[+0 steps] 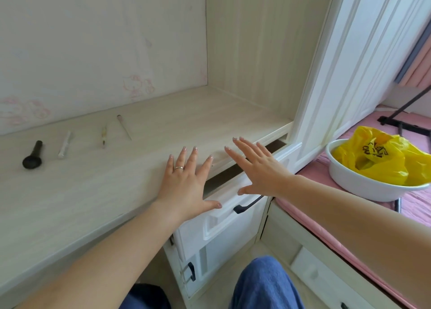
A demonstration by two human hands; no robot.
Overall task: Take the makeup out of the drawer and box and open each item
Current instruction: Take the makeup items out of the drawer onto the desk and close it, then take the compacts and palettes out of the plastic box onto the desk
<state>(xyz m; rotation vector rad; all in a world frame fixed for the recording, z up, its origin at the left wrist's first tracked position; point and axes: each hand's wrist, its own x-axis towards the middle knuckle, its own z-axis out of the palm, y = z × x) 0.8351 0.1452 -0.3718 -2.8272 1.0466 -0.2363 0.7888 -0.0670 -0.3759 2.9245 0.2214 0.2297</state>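
A white drawer (233, 212) with a black handle (248, 206) stands pulled out a little under the desk top, showing a dark gap. My left hand (186, 180) is spread flat over the desk edge, with its thumb at the drawer front. My right hand (258, 168) is spread with straight fingers above the gap, its thumb at the drawer's top edge. Neither hand holds anything. Several makeup items lie at the back left of the desk (81, 192): a black brush (33, 156), a white stick (64, 144), a small cream stick (103, 138) and a thin pencil (124, 126).
A second white drawer (198, 264) sits below. On the pink bed at right stands a white basin (363, 185) holding a yellow plastic bag (377, 157). A white wardrobe panel (338, 75) rises beside the desk. My blue-clad knee (263, 285) is below.
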